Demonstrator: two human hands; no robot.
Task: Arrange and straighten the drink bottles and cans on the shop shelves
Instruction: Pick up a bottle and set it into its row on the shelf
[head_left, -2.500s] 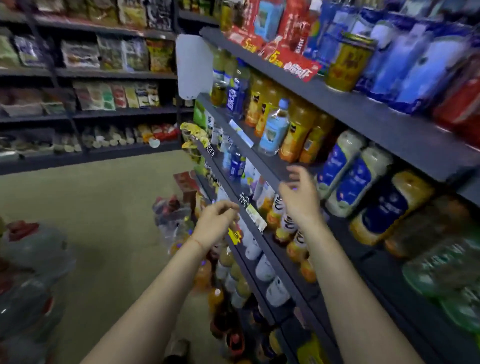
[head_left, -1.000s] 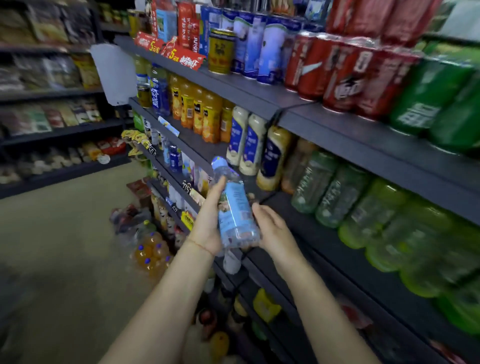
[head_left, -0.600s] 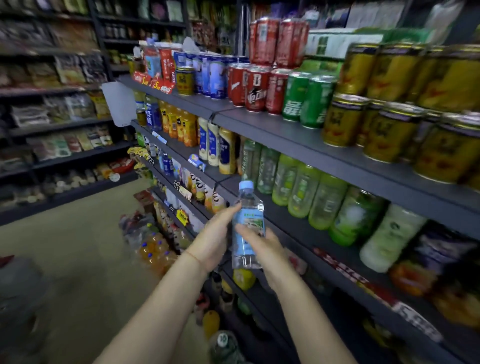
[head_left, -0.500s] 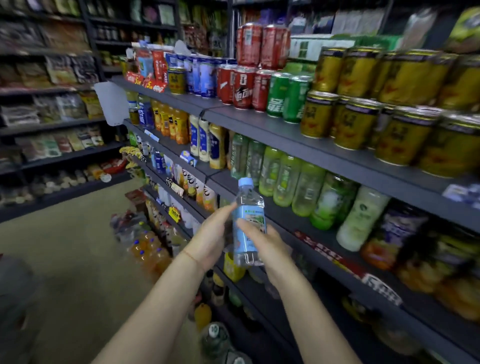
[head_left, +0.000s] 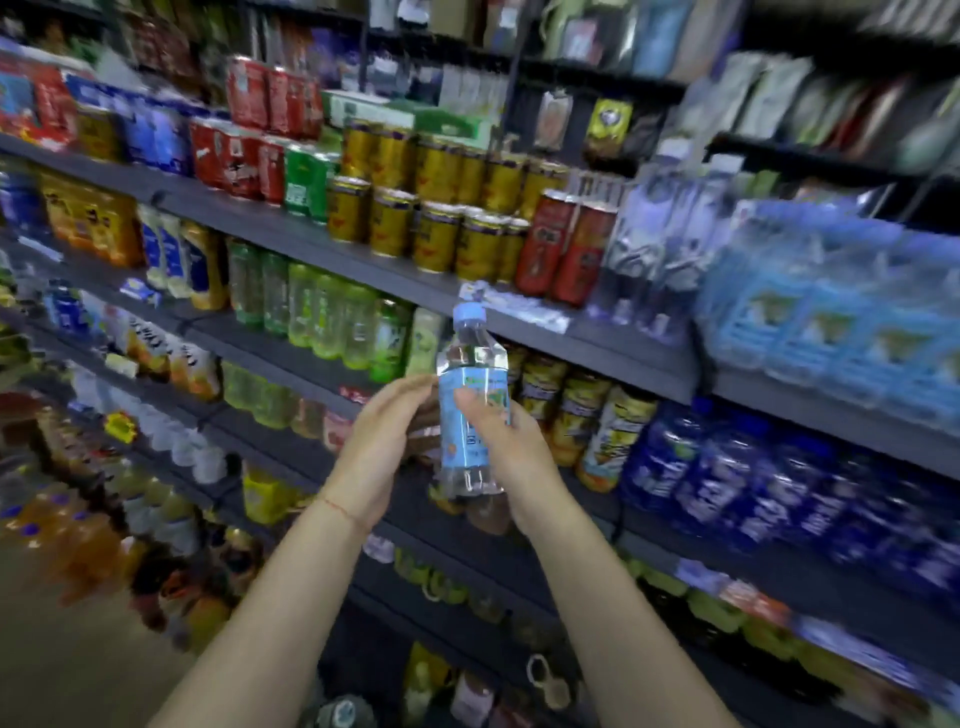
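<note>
A clear water bottle (head_left: 471, 395) with a light blue label and blue cap stands upright in front of the shelves, held between both my hands. My right hand (head_left: 511, 457) grips its lower half, thumb across the label. My left hand (head_left: 382, 441) presses against the bottle's left side with fingers nearly straight. Behind the bottle runs a dark shelf (head_left: 363, 270) carrying yellow cans (head_left: 431, 228) and red cans (head_left: 569, 249). Wrapped packs of the same blue-labelled water bottles (head_left: 831, 312) sit on that shelf to the right.
Green bottles (head_left: 322, 322) fill the shelf below on the left. Yellow-labelled bottles (head_left: 582, 415) and dark blue bottles (head_left: 727, 478) stand to the right of my hands. Lower shelves hold more drinks. Orange bottles (head_left: 62, 540) stand on the floor at lower left. The frame is blurred.
The view has swung right along the shelves, bringing the yellow cans and water packs into sight. The bottle went from tilted to upright and stays held between both hands.
</note>
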